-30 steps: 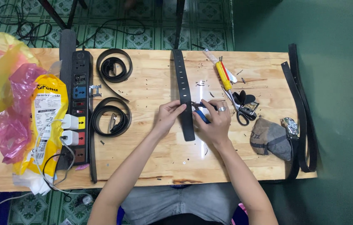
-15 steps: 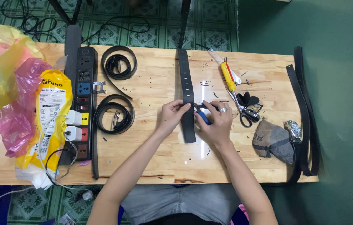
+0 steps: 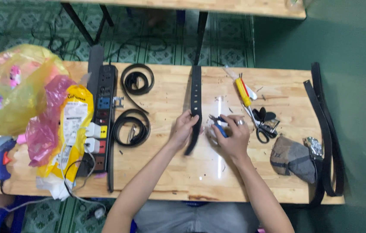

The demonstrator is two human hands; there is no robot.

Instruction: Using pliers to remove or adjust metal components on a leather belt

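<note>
The left hand [image 3: 184,128] grips a black belt [image 3: 196,99] lying near-to-far across the wooden worktop [image 3: 170,172]. Just right of it, the right hand [image 3: 231,138] holds blue-handled pliers [image 3: 216,124]. Scissors [image 3: 263,129] lie further right, coiled belts [image 3: 132,127] to the left.

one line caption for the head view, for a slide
Left hand holds a black leather belt strap on the wooden table; right hand grips blue-handled pliers.

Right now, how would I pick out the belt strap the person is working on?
On the wooden table, look just left of centre, where the left hand pinches a black strap. It lies straight, running away from the person with a row of punched holes, unlike the coiled belts beside the power strip.
</note>
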